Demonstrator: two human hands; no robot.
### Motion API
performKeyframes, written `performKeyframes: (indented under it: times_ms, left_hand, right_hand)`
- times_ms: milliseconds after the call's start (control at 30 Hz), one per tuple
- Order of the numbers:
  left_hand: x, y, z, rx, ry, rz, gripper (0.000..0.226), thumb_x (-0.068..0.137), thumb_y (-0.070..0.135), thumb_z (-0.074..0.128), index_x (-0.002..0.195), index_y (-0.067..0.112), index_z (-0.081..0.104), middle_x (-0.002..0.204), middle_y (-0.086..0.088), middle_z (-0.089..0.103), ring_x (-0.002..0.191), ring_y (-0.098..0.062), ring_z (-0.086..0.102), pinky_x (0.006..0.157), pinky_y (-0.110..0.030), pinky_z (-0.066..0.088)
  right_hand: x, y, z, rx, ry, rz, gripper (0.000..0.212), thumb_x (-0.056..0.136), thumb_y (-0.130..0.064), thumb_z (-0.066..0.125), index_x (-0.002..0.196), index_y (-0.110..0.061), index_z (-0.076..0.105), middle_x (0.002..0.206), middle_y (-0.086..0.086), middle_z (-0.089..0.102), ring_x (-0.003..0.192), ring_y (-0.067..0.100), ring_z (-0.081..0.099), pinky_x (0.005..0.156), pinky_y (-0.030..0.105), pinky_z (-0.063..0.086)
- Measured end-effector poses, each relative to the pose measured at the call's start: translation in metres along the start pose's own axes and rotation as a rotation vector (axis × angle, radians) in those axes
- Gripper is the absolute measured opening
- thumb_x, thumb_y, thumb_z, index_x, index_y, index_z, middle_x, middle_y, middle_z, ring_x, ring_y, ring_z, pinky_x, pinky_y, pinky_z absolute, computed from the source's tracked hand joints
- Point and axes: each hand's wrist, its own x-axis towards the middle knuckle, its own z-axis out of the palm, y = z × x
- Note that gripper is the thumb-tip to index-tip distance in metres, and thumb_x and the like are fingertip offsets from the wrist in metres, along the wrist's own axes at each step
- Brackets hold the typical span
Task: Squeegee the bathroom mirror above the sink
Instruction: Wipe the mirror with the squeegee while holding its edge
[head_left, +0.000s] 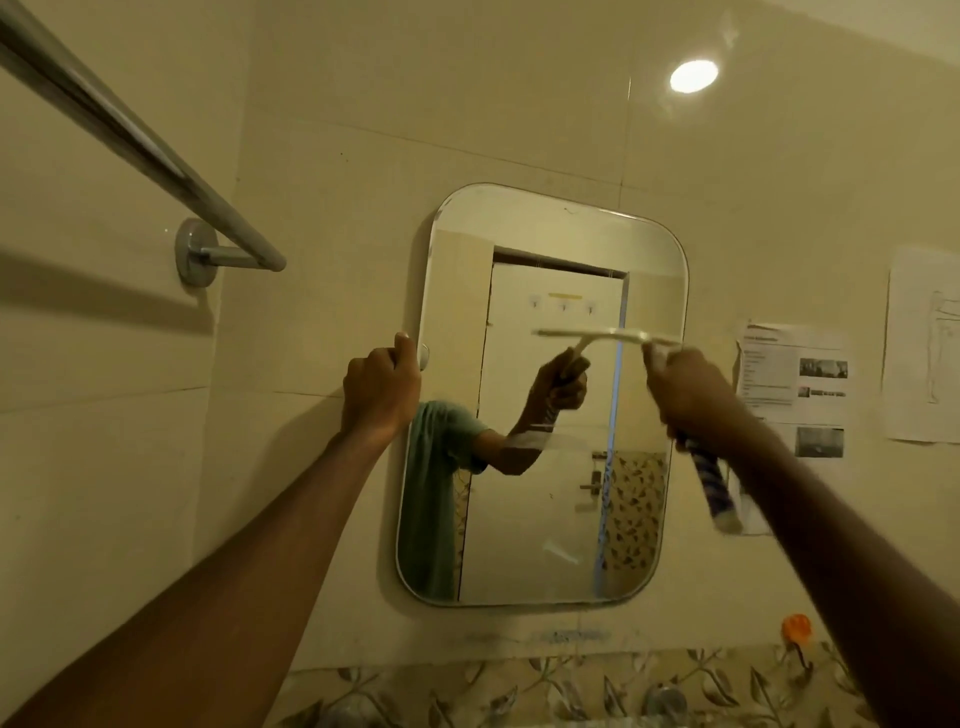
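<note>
Beige tiled wall (467, 104), mirror (545, 519) on it: left hand (382, 387) grips its edge, probably steadying it, right hand (685, 392) clutches the squeegee (714, 486), blurry blade seemingly on the glass

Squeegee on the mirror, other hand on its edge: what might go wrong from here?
1. The left hand grips the left edge of the mirror; fingers may smudge the glass or tug the mirror loose.
2. The squeegee in the right hand sits toward the right side, so the left strip may get skipped.
3. Its handle end is near the taped papers and may snag them.
</note>
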Motion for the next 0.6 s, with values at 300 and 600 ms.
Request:
performKeyframes:
  times_ms: [300,600]
  left_hand:
    - [-0.007,-0.005,0.004,-0.123,-0.006,-0.065,0.051,0.102,0.032,0.027,0.095,-0.003,0.063,0.099,-0.023,0.065,0.087,-0.028,0.054,0.074,-0.032,0.035]
    - [-0.012,-0.009,0.005,-0.096,0.008,-0.035,0.05,0.103,0.029,0.027,0.089,-0.002,0.064,0.083,-0.01,0.054,0.079,-0.02,0.045,0.072,-0.029,0.029]
  right_hand:
    - [-0.09,0.072,0.057,-0.005,-0.046,0.089,0.056,0.101,-0.047,0.03,0.075,-0.008,0.062,0.064,0.012,0.066,0.041,0.023,0.058,0.042,0.034,0.053]
    - [-0.049,0.058,0.054,0.105,0.088,0.06,0.051,0.102,-0.042,0.031,0.075,-0.007,0.057,0.062,0.011,0.058,0.046,0.019,0.053,0.043,0.029,0.046]
